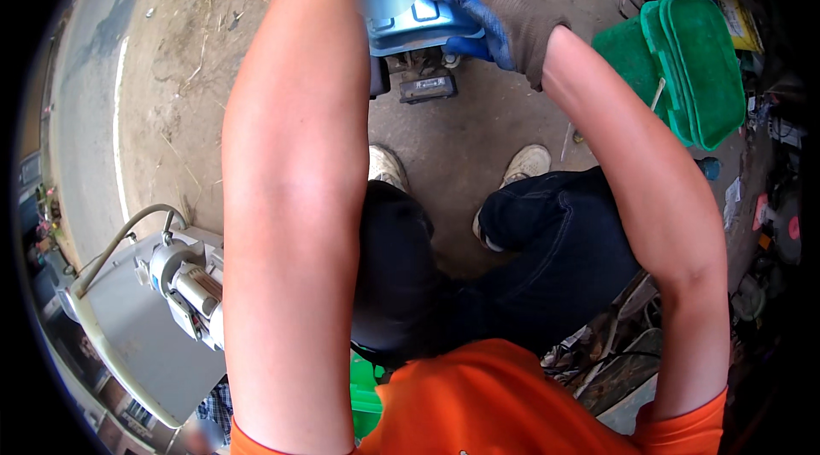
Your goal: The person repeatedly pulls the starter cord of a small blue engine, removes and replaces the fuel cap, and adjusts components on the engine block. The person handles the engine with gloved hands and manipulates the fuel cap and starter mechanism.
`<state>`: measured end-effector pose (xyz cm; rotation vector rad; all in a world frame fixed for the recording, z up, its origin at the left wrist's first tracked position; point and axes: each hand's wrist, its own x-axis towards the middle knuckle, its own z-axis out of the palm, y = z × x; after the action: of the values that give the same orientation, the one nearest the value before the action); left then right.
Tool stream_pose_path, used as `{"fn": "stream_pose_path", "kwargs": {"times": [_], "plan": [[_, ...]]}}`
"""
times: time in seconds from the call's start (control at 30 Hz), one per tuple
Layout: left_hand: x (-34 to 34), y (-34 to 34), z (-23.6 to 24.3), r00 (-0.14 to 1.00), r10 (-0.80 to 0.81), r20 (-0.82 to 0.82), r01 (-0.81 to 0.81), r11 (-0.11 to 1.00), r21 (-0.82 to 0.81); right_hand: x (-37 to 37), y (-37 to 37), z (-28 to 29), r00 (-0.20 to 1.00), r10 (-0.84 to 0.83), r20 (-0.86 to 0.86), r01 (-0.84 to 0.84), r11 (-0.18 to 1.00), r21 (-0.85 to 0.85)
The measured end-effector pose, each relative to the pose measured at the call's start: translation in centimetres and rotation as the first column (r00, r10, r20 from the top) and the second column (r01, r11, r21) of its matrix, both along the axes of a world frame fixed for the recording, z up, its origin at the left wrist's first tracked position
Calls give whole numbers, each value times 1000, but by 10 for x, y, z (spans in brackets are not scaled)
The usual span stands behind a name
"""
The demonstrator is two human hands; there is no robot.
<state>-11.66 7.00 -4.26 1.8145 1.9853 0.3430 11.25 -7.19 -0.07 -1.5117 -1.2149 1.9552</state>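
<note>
A blue metal machine (pixel 423 15) stands on the dirt floor ahead of my feet, at the top centre of the head view. My right hand (pixel 504 19), in a grey glove with blue fingers, grips the machine's right side. My left forearm (pixel 295 156) reaches up to the same machine, but my left hand is blurred and cut off at the top edge. A dark block part (pixel 427 88) hangs under the machine.
A stack of green plastic tubs (pixel 696 70) sits at the right. A grey machine with a motor and hose (pixel 184 280) stands at the lower left. Clutter and cables lie along the right edge. My shoes (pixel 525 166) rest on packed earth.
</note>
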Motion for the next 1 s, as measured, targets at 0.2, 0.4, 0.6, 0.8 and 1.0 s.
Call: {"fn": "stream_pose_path", "kwargs": {"times": [0.2,0.4,0.6,0.8,1.0], "plan": [[-2,3,-5,998,-35,-50,34,999,-7,-2,-6,-4,999,-1,33,3,998,-61],[-5,6,-8,992,-70,-108,70,998,-7,6,-1,-19,987,157,31,-159,985,68],[-12,7,-10,981,-102,-163,102,995,-7,-10,-1,-13,997,-16,78,20,999,-51],[-14,12,-15,965,-141,-220,142,990,-13,-10,4,-19,996,-17,93,23,998,-66],[-20,15,-23,923,-210,-321,211,977,-31,-3,5,-47,981,176,85,-189,965,182]]}}
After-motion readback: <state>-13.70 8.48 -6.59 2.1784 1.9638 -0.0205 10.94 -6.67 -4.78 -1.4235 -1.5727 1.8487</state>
